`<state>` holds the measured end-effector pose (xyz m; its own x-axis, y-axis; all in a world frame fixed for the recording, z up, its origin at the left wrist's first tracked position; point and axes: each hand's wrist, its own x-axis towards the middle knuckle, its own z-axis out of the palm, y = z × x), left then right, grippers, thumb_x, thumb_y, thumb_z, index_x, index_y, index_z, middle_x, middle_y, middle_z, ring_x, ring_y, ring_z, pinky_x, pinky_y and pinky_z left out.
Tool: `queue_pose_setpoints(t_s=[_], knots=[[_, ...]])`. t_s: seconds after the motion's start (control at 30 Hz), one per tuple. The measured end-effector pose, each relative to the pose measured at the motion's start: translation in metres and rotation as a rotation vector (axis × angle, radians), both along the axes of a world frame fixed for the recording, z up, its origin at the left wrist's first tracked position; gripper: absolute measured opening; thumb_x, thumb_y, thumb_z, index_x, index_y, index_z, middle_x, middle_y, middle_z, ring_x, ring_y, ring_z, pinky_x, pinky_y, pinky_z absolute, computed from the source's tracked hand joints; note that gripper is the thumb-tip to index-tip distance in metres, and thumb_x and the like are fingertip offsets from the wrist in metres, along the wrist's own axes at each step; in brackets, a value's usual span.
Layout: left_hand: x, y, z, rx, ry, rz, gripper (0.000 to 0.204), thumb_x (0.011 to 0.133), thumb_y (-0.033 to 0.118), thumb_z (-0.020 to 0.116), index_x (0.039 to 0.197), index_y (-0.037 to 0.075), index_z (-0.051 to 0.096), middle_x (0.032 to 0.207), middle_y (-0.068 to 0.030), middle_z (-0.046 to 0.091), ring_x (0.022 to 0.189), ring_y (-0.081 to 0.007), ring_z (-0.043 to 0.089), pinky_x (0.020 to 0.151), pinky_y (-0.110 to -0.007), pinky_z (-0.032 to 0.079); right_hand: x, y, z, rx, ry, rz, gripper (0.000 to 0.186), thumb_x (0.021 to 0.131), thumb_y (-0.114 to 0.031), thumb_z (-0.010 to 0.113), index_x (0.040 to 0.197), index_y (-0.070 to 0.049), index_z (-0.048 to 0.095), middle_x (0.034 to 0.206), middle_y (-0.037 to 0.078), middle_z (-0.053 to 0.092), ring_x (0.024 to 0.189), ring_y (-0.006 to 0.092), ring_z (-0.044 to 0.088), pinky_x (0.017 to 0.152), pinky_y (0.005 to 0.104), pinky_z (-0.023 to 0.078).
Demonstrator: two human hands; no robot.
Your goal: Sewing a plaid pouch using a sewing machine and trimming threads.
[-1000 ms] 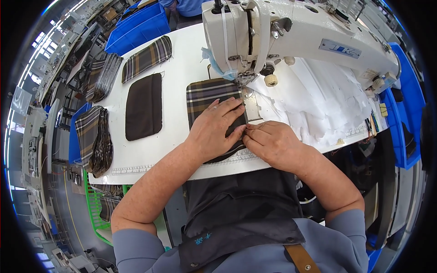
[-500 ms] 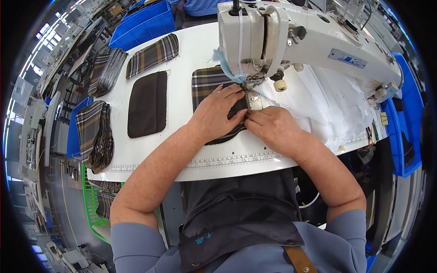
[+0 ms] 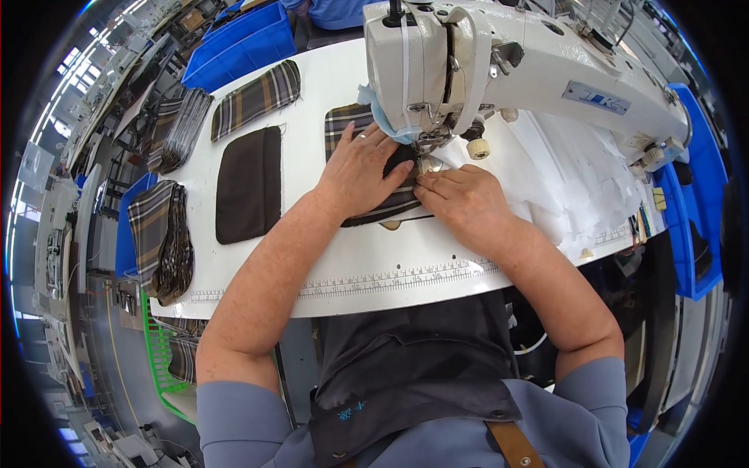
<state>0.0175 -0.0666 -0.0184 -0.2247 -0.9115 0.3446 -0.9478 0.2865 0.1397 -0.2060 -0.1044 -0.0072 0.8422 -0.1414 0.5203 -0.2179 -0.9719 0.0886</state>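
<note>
Under the head of a white sewing machine [image 3: 406, 62] lies a piece of plaid fabric [image 3: 343, 118] with a dark panel. My left hand [image 3: 360, 171] rests flat on it, fingers spread, just left of the needle area. My right hand [image 3: 460, 201], fingers curled together, grips its right edge below the presser foot. A dark brown fabric piece [image 3: 248, 186] lies to the left, with another plaid piece [image 3: 255, 100] behind it.
Plaid stacks [image 3: 147, 234] lie at the white table's [image 3: 312, 69] left. Blue bins [image 3: 234, 47] stand behind and at the right [image 3: 683, 234]; a green basket [image 3: 160, 351] sits below left. White sheets [image 3: 562, 179] cover the table's right. A co-worker's blue sleeve [image 3: 328, 12] shows behind.
Both hands and the plaid piece have moved away from me, deeper under the machine head. My left hand's fingers now point more upward, and my right hand has shifted upward along the edge.
</note>
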Motion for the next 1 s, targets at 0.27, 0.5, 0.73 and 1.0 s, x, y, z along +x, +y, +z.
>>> queue_pose_setpoints(t_s=[0.27, 0.5, 0.73, 1.0], knots=[[0.000, 0.001, 0.003, 0.103, -0.085, 0.078, 0.062, 0.103, 0.050, 0.045, 0.144, 0.003, 0.049, 0.134, -0.0199, 0.061, 0.132, -0.0343, 0.053, 0.122, -0.058, 0.018, -0.010, 0.010, -0.001, 0.081, -0.079, 0.034, 0.016, 0.077, -0.015, 0.071, 0.091, -0.007, 0.074, 0.097, 0.000, 0.074, 0.085, 0.0164, 0.066, 0.068, 0.0328, 0.051], [-0.012, 0.039, 0.007, 0.071, -0.054, 0.023, 0.068, 0.099, 0.050, 0.054, 0.148, 0.004, 0.045, 0.157, -0.0148, 0.042, 0.148, -0.0329, 0.034, 0.123, -0.058, 0.018, -0.013, 0.009, 0.003, 0.197, -0.117, 0.015, 0.007, 0.077, -0.014, 0.076, 0.082, -0.009, 0.075, 0.085, 0.000, 0.073, 0.080, 0.0173, 0.064, 0.067, 0.0338, 0.050], [-0.015, 0.053, 0.013, 0.211, 0.127, -0.070, 0.059, 0.097, 0.036, 0.064, 0.147, 0.008, 0.049, 0.156, -0.0104, 0.045, 0.149, -0.0292, 0.035, 0.123, -0.054, 0.021, -0.013, 0.007, 0.004, 0.254, -0.128, 0.025, 0.007, 0.077, -0.013, 0.075, 0.082, -0.009, 0.075, 0.086, 0.000, 0.074, 0.081, 0.0187, 0.064, 0.068, 0.0353, 0.050], [-0.006, 0.034, 0.011, 0.133, 0.129, -0.027, 0.046, 0.097, 0.032, 0.063, 0.137, 0.010, 0.059, 0.145, -0.0117, 0.055, 0.141, -0.0294, 0.044, 0.122, -0.053, 0.023, -0.006, 0.002, 0.003, 0.288, -0.094, -0.007, 0.010, 0.079, -0.014, 0.074, 0.087, -0.007, 0.075, 0.093, 0.002, 0.074, 0.084, 0.0207, 0.065, 0.073, 0.0356, 0.052]])
